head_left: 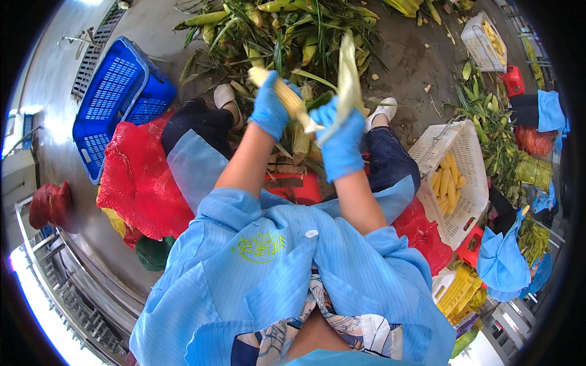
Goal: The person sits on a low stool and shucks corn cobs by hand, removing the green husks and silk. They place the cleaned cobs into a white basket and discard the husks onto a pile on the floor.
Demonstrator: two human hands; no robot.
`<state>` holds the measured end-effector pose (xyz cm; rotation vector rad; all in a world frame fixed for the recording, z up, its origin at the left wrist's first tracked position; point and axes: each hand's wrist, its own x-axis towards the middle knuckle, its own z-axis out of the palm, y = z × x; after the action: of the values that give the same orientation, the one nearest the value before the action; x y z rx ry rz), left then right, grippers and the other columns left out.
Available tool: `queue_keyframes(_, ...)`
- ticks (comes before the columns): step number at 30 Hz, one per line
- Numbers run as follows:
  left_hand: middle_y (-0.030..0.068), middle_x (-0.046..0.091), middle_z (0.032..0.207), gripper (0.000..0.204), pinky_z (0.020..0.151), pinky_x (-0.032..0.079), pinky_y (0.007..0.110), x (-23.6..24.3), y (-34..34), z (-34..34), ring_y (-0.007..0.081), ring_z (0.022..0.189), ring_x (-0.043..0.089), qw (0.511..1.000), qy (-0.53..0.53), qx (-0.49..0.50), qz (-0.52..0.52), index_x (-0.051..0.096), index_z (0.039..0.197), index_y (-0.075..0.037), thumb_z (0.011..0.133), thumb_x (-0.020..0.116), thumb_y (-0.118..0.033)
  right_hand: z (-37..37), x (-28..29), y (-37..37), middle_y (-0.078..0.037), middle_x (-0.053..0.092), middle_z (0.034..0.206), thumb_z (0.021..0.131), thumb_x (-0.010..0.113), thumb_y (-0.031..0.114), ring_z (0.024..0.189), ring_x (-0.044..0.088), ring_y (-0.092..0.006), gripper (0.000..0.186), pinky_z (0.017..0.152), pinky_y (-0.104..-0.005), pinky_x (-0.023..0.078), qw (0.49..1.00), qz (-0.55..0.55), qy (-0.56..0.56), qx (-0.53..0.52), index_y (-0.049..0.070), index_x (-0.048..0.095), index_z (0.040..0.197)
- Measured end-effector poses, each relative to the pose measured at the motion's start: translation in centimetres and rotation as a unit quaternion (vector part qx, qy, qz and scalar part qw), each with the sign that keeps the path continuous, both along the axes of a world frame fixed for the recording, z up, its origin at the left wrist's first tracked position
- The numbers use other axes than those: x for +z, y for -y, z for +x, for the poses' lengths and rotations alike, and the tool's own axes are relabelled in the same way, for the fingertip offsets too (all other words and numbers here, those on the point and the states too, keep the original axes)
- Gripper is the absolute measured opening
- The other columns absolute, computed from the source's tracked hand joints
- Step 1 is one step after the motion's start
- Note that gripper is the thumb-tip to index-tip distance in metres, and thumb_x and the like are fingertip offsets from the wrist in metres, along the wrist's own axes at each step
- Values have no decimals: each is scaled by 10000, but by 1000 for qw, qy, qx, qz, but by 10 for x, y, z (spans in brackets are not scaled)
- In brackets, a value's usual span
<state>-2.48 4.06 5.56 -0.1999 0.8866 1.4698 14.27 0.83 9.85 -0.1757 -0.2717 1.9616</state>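
Note:
Both my hands wear blue gloves. My left hand grips a pale yellow corn cob that points up and to the left. My right hand pinches a long pale green husk leaf that stands up from the cob's lower end. I hold the cob in front of my knees, above a heap of husks and unpeeled corn on the floor. My blue coat fills the lower middle of the view.
A white basket with several peeled cobs stands at my right. A blue crate and a red mesh sack lie at my left. Another white basket sits at the far right. Persons in blue work at the right edge.

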Motion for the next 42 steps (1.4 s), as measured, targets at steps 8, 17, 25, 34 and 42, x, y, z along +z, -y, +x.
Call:
queue_keyframes(8,137,532,919,454,794,475,431,33,-29,-87,292,837,529,994,-7,69,89,476,1036,-9,811,644,-367,39,-43,25,-234,629,1009,702,587,417,903,617,-356,650,743,-403,483,436,135,832,315,-64,522,1134)
queue_keyframes(17,116,585,810,362,599,527,382,72,34,33,242,673,599,982,-169,3,87,472,1059,-33,828,644,-252,-26,29,12,-207,650,939,724,681,167,842,661,-245,391,712,-300,506,656,49,721,220,-14,590,1059)
queue_keyframes(25,95,613,711,316,507,492,311,85,61,27,183,536,585,834,-294,-466,19,587,914,6,783,671,-269,-3,41,69,-119,649,697,788,605,241,641,654,-257,202,544,-399,496,219,469,804,292,62,654,868)
queue_keyframes(34,143,555,1116,613,654,544,315,92,61,23,198,820,607,921,-119,-340,149,344,1353,-67,899,482,-454,198,199,143,-107,649,898,777,661,163,836,630,-193,227,746,-302,487,449,93,876,-149,75,626,984)
queue_keyframes(42,164,573,1111,550,690,511,334,72,69,33,224,788,585,891,-115,-430,92,382,1328,-93,885,532,-381,304,217,285,-123,621,1065,784,649,196,993,591,-254,357,852,-344,456,225,-161,957,-89,114,590,1126)
